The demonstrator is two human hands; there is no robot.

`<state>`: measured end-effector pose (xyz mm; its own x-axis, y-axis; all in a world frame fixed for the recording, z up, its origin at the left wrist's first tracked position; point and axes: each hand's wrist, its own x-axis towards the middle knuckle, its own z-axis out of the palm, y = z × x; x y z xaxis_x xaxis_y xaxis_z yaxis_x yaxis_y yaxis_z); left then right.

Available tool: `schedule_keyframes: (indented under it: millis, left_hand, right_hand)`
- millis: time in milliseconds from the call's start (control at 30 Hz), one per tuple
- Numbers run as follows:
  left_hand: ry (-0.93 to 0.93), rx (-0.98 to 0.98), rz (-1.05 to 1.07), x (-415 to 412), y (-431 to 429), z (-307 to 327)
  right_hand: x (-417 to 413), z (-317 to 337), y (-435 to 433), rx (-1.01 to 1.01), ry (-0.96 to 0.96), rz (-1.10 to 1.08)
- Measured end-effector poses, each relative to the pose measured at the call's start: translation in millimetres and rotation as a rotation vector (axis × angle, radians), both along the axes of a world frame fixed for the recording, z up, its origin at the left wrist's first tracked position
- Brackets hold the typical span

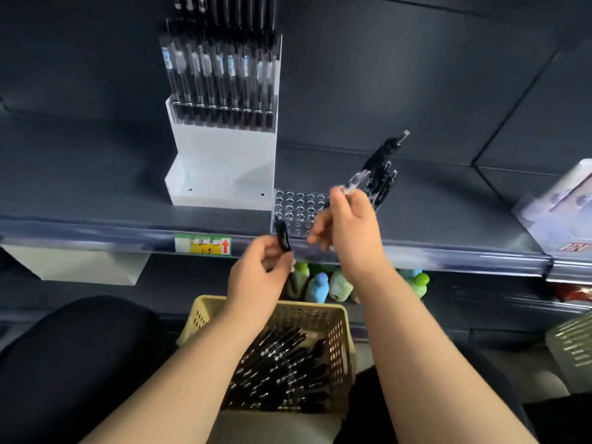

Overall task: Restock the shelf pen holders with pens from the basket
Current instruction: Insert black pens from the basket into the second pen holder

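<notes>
A yellow perforated basket (205,318) full of black pens (282,366) sits below my arms. My left hand (259,277) grips a black pen (282,237) upright in front of the shelf edge. My right hand (346,225) pinches a pen (374,168) with a clear grip, tilted up to the right. It is held over a clear holder with rows of round holes (296,206) on the shelf. Several black pens (384,181) stand in the right part of that holder. A white tiered holder (224,161) full of dark pens stands to the left.
A dark shelf (96,187) with a clear price rail and a yellow-green label (202,245) runs across. Green and blue bottles (320,285) stand on the lower shelf. A packaged item (563,200) lies at right. A second basket (573,347) is at far right.
</notes>
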<state>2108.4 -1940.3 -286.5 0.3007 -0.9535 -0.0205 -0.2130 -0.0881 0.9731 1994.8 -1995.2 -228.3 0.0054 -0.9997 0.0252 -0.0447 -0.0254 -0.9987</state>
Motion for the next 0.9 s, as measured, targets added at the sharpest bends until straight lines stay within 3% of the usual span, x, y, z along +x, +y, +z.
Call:
schedule_keyframes:
  millis: [267,333,467,567,733,900]
  left_hand:
    - [-0.008,-0.189,-0.011,-16,-54,58]
    - [-0.011,-0.214,-0.016,-21,-62,64]
    - [-0.026,-0.222,-0.022,-29,-76,67]
    - [0.001,-0.237,-0.021,-36,-84,65]
    - [-0.043,-0.243,-0.039,-49,-96,67]
    - [-0.072,-0.259,-0.026,-53,-104,70]
  right_hand:
    - [-44,34,-64,-0.288,0.530,-0.153]
    - [-48,38,-69,-0.312,0.514,-0.179]
    - [-56,55,-79,-0.391,0.230,-0.169]
    - [-65,64,-85,-0.440,0.153,-0.159]
    - [-83,60,-99,-0.479,0.398,-0.232]
    - [-82,53,-105,-0.438,0.297,-0.221]
